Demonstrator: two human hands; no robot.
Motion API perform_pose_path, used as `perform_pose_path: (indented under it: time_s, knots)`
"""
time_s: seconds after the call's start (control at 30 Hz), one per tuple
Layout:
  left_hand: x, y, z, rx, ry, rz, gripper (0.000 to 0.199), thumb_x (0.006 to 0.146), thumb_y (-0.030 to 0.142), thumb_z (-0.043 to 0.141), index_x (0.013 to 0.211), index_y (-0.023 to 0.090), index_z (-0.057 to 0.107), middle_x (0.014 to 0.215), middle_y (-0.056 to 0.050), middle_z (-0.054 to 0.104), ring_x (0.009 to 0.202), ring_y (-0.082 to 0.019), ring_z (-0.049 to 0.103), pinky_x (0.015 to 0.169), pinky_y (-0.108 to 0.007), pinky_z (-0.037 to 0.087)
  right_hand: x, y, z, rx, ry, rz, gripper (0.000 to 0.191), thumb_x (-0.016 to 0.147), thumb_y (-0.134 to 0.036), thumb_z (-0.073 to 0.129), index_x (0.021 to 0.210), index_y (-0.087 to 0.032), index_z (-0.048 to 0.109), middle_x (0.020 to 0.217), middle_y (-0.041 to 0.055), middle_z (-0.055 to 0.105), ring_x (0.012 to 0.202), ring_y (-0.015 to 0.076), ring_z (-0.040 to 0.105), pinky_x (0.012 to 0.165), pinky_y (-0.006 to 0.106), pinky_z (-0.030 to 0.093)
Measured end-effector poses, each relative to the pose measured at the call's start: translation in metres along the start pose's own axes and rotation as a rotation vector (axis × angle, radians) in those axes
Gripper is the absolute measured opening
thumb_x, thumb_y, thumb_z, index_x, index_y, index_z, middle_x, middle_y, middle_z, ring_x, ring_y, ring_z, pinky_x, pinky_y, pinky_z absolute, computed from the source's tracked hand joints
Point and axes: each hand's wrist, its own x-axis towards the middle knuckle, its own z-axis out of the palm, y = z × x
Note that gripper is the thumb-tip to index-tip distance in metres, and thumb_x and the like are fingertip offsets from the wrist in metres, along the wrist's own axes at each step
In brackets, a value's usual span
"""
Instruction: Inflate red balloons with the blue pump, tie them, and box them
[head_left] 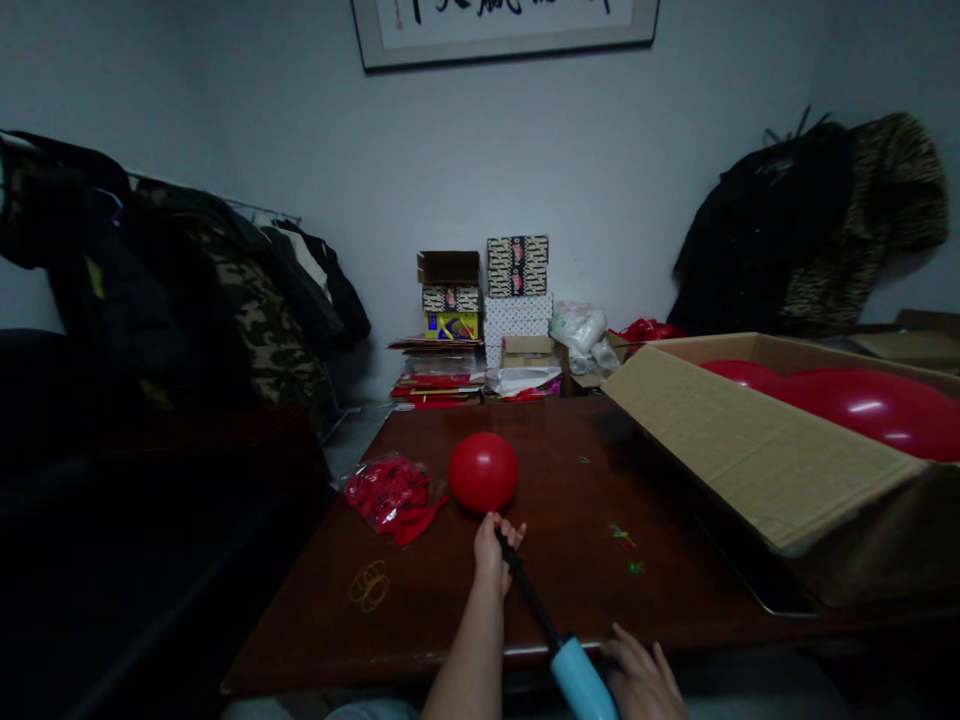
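A round, partly inflated red balloon [484,472] sits on the black nozzle end of a hand pump with a light-blue barrel [583,682]. My left hand [493,550] is closed around the balloon's neck where it meets the nozzle. The pump slants down toward the lower right, and its lower end runs out of the view. Close beside the barrel, my right hand [646,675] has its fingers extended and apart. Left of the balloon lies a clear plastic bag of uninflated red balloons [394,495].
Rubber bands [369,585] lie on the brown table [555,440] at the left. Small green bits [636,567] are at the right. A large open cardboard box [757,440] holding inflated red balloons [870,405] covers the right side. Stacked boxes [517,300] stand behind the table.
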Motion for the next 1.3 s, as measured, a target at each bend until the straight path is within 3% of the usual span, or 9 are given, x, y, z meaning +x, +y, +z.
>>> perform_pose_path:
  time_s: [0.1,0.17,0.77,1.03,1.3]
  knots:
    - [0.002,0.0,-0.002,-0.008,-0.008,-0.004,0.02,0.079,0.03,0.053,0.065,0.019,0.044,0.046,0.008,0.039,0.038,-0.007,0.036,0.076,-0.039,0.049,0.007,-0.01,-0.015,-0.005,-0.024,-0.028,0.045,0.069,-0.046,0.054,0.101,-0.017,0.065,0.129,0.0129,0.049,0.129,0.0361,0.027,0.105,0.057,0.011]
    - [0.003,0.0,-0.002,-0.009,-0.018,-0.007,0.02,0.079,0.03,0.053,0.065,0.019,0.044,0.046,0.008,0.039,0.038,-0.007,0.036,0.077,-0.04,0.048,0.009,-0.018,-0.023,0.013,-0.001,-0.03,0.049,0.068,-0.05,0.054,0.103,-0.017,0.064,0.129,0.0138,0.049,0.129,0.0357,0.027,0.106,0.056,0.009]
    - [0.01,-0.002,-0.005,-0.011,-0.028,-0.011,0.022,0.077,0.034,0.056,0.067,0.019,0.045,0.047,0.008,0.042,0.039,-0.007,0.037,0.078,-0.04,0.048,0.068,-0.067,-0.031,-0.007,0.204,0.033,0.039,0.071,-0.04,0.049,0.094,-0.012,0.065,0.119,0.0127,0.054,0.126,0.0326,0.031,0.106,0.052,0.008]
    - [0.007,-0.007,-0.006,0.054,-0.03,0.08,0.023,0.075,0.035,0.057,0.065,0.018,0.044,0.046,0.009,0.042,0.037,-0.006,0.036,0.075,-0.04,0.049,0.044,-0.056,-0.02,-0.052,0.234,-0.003,0.04,0.074,-0.042,0.05,0.096,-0.012,0.065,0.12,0.0149,0.054,0.128,0.0326,0.029,0.107,0.053,0.003]
    - [0.002,-0.002,0.0,0.032,0.011,0.064,0.021,0.077,0.032,0.056,0.066,0.018,0.045,0.045,0.009,0.039,0.036,-0.006,0.035,0.073,-0.04,0.049,0.001,-0.006,0.006,-0.054,0.109,-0.051,0.041,0.07,-0.051,0.056,0.092,-0.019,0.067,0.121,0.0126,0.056,0.125,0.038,0.034,0.103,0.062,0.013]
